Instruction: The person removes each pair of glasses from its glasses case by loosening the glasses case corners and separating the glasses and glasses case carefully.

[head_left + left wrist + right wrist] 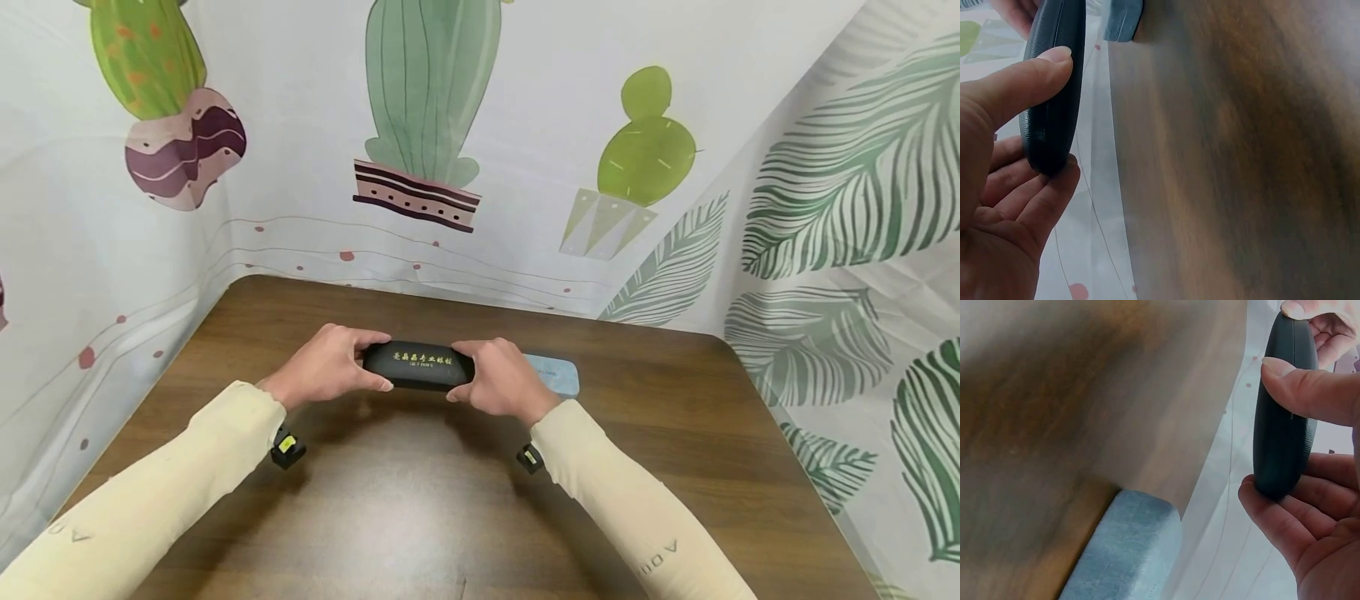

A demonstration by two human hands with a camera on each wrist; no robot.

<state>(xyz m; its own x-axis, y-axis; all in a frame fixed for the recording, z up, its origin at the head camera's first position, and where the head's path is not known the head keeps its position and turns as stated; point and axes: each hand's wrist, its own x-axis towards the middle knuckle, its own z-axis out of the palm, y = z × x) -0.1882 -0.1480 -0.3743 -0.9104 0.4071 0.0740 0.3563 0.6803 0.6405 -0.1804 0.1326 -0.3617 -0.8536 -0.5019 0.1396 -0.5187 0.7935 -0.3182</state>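
Observation:
A black glasses case (420,367) with gold lettering on its lid is held up above the wooden table. My left hand (327,365) grips its left end, the thumb on the near side and the fingers behind, as the left wrist view shows. At the opposite end my right hand (504,377) pinches it the same way, thumb against the seam side. The case (1282,412) looks closed, a thin seam running along its edge. Behind my right hand lies a light blue case (557,375) on the table, partly hidden by that hand.
The brown wooden table (420,500) reaches back to a white cloth (300,183) printed with cacti and leaves, which hangs at the back and sides. Small black devices (287,448) sit at both wrists.

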